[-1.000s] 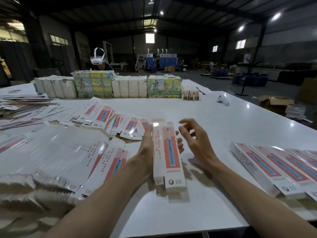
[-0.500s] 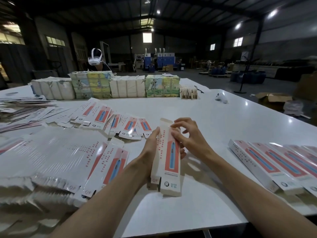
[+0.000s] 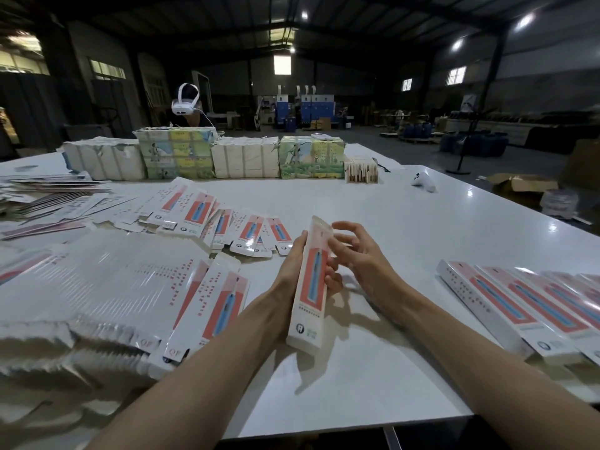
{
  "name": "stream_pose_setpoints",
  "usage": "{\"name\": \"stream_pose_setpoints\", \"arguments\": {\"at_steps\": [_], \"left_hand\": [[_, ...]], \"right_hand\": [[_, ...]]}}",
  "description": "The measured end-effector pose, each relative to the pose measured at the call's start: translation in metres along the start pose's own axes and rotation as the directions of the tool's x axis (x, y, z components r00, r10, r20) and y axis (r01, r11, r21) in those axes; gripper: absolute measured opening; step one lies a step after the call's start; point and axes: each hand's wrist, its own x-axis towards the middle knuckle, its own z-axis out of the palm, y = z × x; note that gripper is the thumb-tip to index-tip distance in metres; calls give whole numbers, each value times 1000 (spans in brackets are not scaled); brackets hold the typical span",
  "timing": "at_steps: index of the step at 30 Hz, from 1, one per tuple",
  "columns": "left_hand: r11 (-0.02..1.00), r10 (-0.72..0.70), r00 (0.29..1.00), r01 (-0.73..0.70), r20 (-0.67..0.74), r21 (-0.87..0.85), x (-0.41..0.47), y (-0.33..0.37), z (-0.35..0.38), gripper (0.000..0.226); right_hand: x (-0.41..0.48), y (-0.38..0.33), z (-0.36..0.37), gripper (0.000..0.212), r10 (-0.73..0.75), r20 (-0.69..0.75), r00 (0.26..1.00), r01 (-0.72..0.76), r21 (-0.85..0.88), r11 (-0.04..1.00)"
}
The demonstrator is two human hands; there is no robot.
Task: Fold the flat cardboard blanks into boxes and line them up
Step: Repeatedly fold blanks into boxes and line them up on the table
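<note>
Left hand (image 3: 290, 271) gripping box (image 3: 311, 287) along its left edge, holding it tilted over surface (image 3: 406, 216), centre front. Right hand (image 3: 360, 258) released, fingers loosely curled beside far flap (image 3: 319, 223). Judging: steadying tube square, pressing flap along crease, then joining finished row (image 3: 519, 306) at right.

Blank flap (image 3: 175, 352): you can read "QF", left of the held box (image 3: 308, 287).
Held box print: too small for you to read.
</note>
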Motion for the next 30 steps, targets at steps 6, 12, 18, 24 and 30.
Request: {"name": "stream_pose_setpoints", "arguments": {"at_steps": [6, 12, 18, 24, 30], "left_hand": [[997, 76, 995, -76, -57, 2, 7, -7, -6, 66], [912, 372, 919, -336, -132, 234, 5, -11, -1, 49], [825, 445, 895, -420, 24, 378, -2, -15, 9, 72], [787, 413, 908, -393, 68, 476, -1, -14, 8, 105], [818, 358, 932, -344, 60, 461, -5, -14, 7, 93]], "right_hand": [[-3, -4, -1, 59, 4, -48, 999, -2, 26, 1000], [-6, -6, -5, 53, -36, -41, 999, 36, 14, 999], [-4, -11, -8, 48, -80, -89, 993, 70, -110, 992], [-6, -15, -10, 32, -111, -61, 992, 105, -99, 990], [-7, -12, -9, 27, -134, -36, 990, 124, -196, 973]]}}
